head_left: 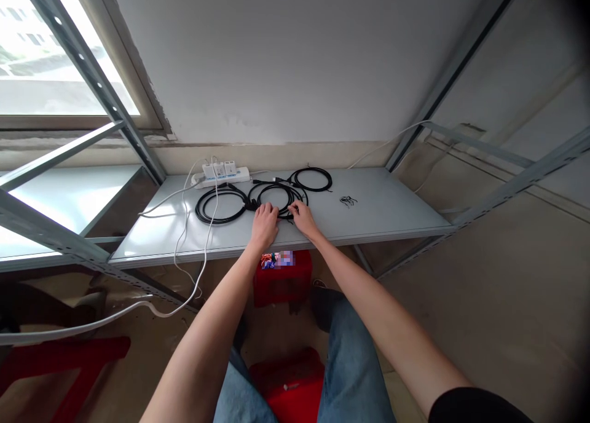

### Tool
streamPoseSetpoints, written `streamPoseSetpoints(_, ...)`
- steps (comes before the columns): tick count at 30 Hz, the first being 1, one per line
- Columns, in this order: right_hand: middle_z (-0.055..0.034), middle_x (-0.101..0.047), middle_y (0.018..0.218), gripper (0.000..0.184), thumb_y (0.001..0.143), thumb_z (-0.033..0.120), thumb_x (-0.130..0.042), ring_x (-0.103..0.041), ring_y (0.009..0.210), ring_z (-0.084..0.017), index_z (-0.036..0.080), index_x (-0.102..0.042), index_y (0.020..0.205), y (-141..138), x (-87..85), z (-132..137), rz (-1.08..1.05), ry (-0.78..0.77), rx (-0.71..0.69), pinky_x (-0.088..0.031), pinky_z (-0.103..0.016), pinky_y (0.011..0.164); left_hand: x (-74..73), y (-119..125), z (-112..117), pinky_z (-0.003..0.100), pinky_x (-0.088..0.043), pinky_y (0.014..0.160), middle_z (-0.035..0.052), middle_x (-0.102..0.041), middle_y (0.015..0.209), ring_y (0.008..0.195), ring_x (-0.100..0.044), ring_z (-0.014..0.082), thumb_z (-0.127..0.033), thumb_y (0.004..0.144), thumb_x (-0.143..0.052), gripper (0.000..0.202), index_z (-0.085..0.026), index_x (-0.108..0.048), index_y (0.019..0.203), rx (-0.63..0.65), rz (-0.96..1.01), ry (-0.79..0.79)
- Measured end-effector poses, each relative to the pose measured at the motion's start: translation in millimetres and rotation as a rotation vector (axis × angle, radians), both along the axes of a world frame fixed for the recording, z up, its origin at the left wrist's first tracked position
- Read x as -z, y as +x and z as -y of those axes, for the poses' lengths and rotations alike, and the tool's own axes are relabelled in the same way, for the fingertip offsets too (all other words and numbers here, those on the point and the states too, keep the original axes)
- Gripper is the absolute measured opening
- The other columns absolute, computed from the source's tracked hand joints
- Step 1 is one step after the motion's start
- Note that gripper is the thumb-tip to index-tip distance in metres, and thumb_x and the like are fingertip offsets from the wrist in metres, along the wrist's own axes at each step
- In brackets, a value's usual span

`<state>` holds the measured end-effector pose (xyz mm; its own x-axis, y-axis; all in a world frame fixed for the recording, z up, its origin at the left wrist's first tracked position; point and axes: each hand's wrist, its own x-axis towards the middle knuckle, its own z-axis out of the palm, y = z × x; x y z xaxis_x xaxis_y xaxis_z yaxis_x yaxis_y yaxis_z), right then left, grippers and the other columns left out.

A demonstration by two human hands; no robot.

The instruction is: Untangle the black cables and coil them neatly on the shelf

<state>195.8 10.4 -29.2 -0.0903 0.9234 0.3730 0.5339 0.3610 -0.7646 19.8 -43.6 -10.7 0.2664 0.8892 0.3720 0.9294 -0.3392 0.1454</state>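
Three coils of black cable lie side by side on a grey metal shelf (382,211). At the front of the middle coil (291,194), my left hand (265,221) has its fingers curled down onto the cable, close to a dark bunched part. My right hand (302,217) pinches at the front right of that same coil; what sits between its fingertips is too small to make out. The left coil (220,221) rests beside my left hand. Behind and to the right is another coil (330,180). Several short black ties (348,200) form a small pile farther right.
A white power strip (239,175) with plugged-in adapters stands at the back left. White cords (203,269) hang over the front edge. Metal uprights (133,143) frame the shelf. Below are a red stool (283,294) with a colourful packet (271,260) and another red seat between my legs.
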Motion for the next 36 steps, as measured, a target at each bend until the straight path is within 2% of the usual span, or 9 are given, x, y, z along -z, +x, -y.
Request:
streamPoseSetpoints(5, 0.0023, -0.054, 0.071, 0.026, 0.105, 0.027, -0.052, -0.053, 0.073, -0.021, 0.027, -0.046, 0.079, -0.9, -6.6, 5.7, -0.103, -0.023, 0.062, -0.037, -0.032, 0.074, 2.6, 0.0, -1.1, 0.047, -0.047, 0.108, 0.016, -0.063, 0.123, 0.121, -0.056, 0.0342, -0.017, 0.104, -0.055, 0.017, -0.02, -0.069, 0.113, 0.003, 0.036, -0.002)
streamPoseSetpoints(13, 0.0022, -0.056, 0.07, 0.026, 0.107, 0.03, -0.048, -0.054, 0.07, -0.02, 0.027, -0.046, 0.081, -0.4, -12.8, 11.0, -0.211, -0.022, 0.12, -0.039, -0.031, 0.072, 2.8, 0.4, -1.6, 0.049, -0.048, 0.107, 0.0177, -0.063, 0.123, 0.12, -0.055, 0.0354, -0.016, 0.103, -0.055, 0.017, -0.019, -0.069, 0.111, 0.008, 0.038, -0.003)
streamPoseSetpoints(17, 0.0024, -0.054, 0.072, 0.024, 0.107, 0.032, -0.043, -0.054, 0.072, -0.02, 0.028, -0.043, 0.084, -0.1, -12.6, 12.8, -0.332, -0.011, 0.191, -0.042, -0.03, 0.073, 1.0, 0.1, -0.7, 0.048, -0.048, 0.109, 0.017, -0.063, 0.125, 0.121, -0.055, 0.0346, -0.016, 0.103, -0.055, 0.017, -0.019, -0.069, 0.112, 0.003, 0.044, -0.01)
streamPoseSetpoints(20, 0.0027, -0.052, 0.073, 0.024, 0.106, 0.038, -0.042, -0.054, 0.072, -0.019, 0.028, -0.042, 0.084, -2.0, -9.9, 16.3, -0.419, 0.02, 0.237, -0.044, -0.03, 0.073, 1.4, -0.6, -1.4, 0.049, -0.048, 0.108, 0.0167, -0.063, 0.124, 0.12, -0.055, 0.0346, -0.016, 0.102, -0.054, 0.018, -0.02, -0.069, 0.11, 0.003, 0.054, -0.016)
streamPoseSetpoints(24, 0.0012, -0.057, 0.071, 0.035, 0.1, 0.057, -0.052, -0.054, 0.068, -0.019, 0.027, -0.052, 0.083, 6.9, -8.8, 21.9, -0.392, 0.073, 0.174, -0.045, -0.03, 0.069, 4.2, -2.8, -4.0, 0.048, -0.048, 0.106, 0.0157, -0.063, 0.12, 0.118, -0.056, 0.0344, -0.017, 0.103, -0.053, 0.017, -0.021, -0.069, 0.108, 0.004, 0.065, -0.02)
streamPoseSetpoints(26, -0.0007, -0.062, 0.069, 0.041, 0.095, 0.064, -0.059, -0.058, 0.068, -0.02, 0.025, -0.059, 0.081, 27.0, -12.8, 20.2, -0.38, 0.077, 0.148, -0.048, -0.031, 0.069, 5.3, -4.1, -5.1, 0.048, -0.048, 0.106, 0.0152, -0.063, 0.119, 0.118, -0.056, 0.0343, -0.017, 0.102, -0.052, 0.018, -0.021, -0.068, 0.107, 0.001, 0.073, -0.022)
streamPoseSetpoints(29, -0.006, -0.071, 0.072, 0.044, 0.088, 0.066, -0.066, -0.069, 0.074, -0.024, 0.023, -0.067, 0.082, 80.6, -23.2, 7.4, -0.416, 0.094, 0.198, -0.055, -0.036, 0.077, 5.4, -5.6, -5.9, 0.048, -0.048, 0.105, 0.0151, -0.064, 0.119, 0.117, -0.057, 0.0346, -0.017, 0.102, -0.052, 0.017, -0.022, -0.068, 0.106, 0.005, 0.076, -0.025)
streamPoseSetpoints(33, -0.0105, -0.077, 0.078, 0.04, 0.08, 0.06, -0.075, -0.075, 0.083, -0.027, 0.021, -0.07, 0.083, 161.7, -33.4, -16.4, -0.499, 0.007, 0.269, -0.06, -0.04, 0.086, 3.9, -6.4, -6.1, 0.048, -0.048, 0.106, 0.0152, -0.065, 0.119, 0.117, -0.057, 0.0348, -0.019, 0.103, -0.051, 0.016, -0.022, -0.067, 0.106, 0.003, 0.064, -0.032)
streamPoseSetpoints(36, -0.009, -0.078, 0.084, 0.03, 0.077, 0.049, -0.078, -0.073, 0.09, -0.027, 0.02, -0.072, 0.082, 198.4, -29.7, -21.8, -0.371, -0.066, 0.278, -0.059, -0.045, 0.096, 2.6, -6.0, -5.2, 0.049, -0.049, 0.105, 0.0157, -0.065, 0.118, 0.116, -0.057, 0.035, -0.018, 0.102, -0.049, 0.018, -0.022, -0.066, 0.105, 0.005, 0.058, -0.037)
